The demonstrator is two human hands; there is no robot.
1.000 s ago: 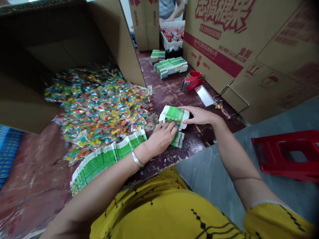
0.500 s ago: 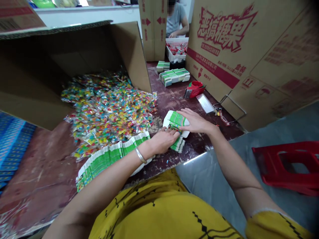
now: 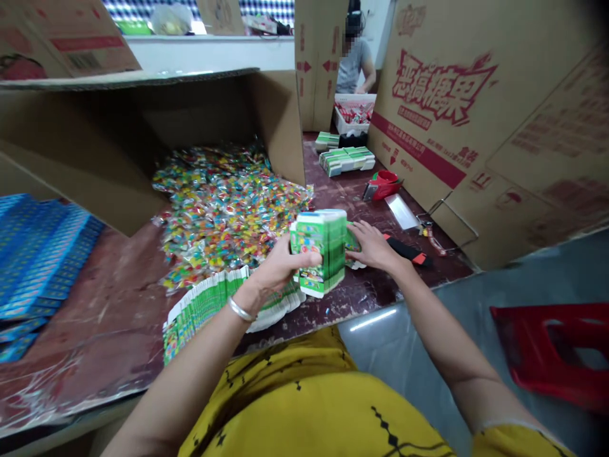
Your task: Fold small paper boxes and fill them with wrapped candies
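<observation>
My left hand (image 3: 280,263) is closed around a thick stack of flat green candy cartons (image 3: 318,254), thumb across the printed front. The stack stands upright just above the table edge. At its right side my right hand (image 3: 373,246) has its fingers and thumb around more green cartons (image 3: 351,240), partly hidden by the stack. Under my left wrist, a long fanned row of green and white cartons (image 3: 207,311) lies on the table. Beyond it spreads a heap of small clear bags of colourful candy (image 3: 228,209).
An open cardboard box (image 3: 280,127) lies on its side behind the candy. Blue packs (image 3: 42,254) are stacked left. Further right are more green cartons (image 3: 347,160), a red tape dispenser (image 3: 383,184), a large carton (image 3: 438,127) and a red stool (image 3: 547,343). A person (image 3: 354,66) sits behind.
My left hand has lifted a stack of green cartons off the table and turned it upright. A black and orange tool now shows beside my right hand. The view has shifted slightly.
</observation>
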